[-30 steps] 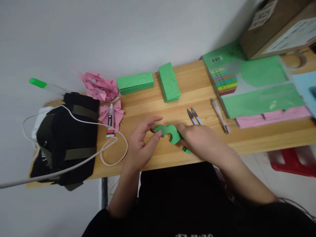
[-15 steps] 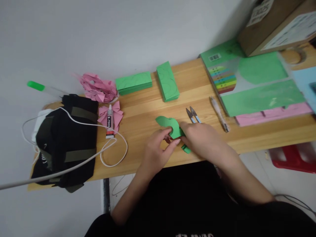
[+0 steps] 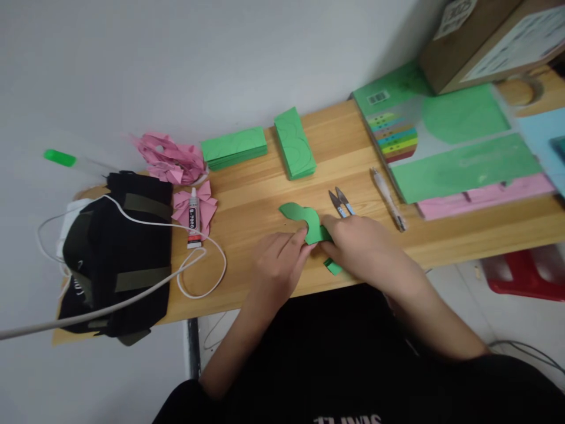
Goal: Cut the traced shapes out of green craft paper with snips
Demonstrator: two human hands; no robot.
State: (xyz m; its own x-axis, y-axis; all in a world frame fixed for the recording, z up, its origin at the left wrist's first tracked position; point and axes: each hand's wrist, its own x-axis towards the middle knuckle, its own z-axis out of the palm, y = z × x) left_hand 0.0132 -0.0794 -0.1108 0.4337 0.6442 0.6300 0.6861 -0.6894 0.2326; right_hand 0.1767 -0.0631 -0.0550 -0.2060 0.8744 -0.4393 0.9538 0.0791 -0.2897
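Between my two hands is a curved green paper cutout point(image 3: 311, 224), its pointed end free at the upper left. My left hand point(image 3: 279, 259) pinches the cutout's lower left edge between thumb and fingers. On the other side, my right hand point(image 3: 359, 241) grips its right end, and the fingers hide that part. A small folded green paper piece point(image 3: 332, 266) lies on the table just under my right hand. Thread snips point(image 3: 341, 203) rest behind that hand, blades pointing away from me, their handles partly covered by it.
Two stacks of green paper strips point(image 3: 235, 147) with drawn curves lie at the back. Left are pink paper pieces point(image 3: 170, 159), a glue tube point(image 3: 193, 221), a black bag point(image 3: 128, 253) and a white cable point(image 3: 132, 217). Right are a pen point(image 3: 387, 199), a green paper pack point(image 3: 468, 168) and a cardboard box point(image 3: 477, 44).
My left hand's fingers have closed in against the cutout, where the thumb and fingers were more spread before. My right hand keeps its grip. The whole view has shifted slightly.
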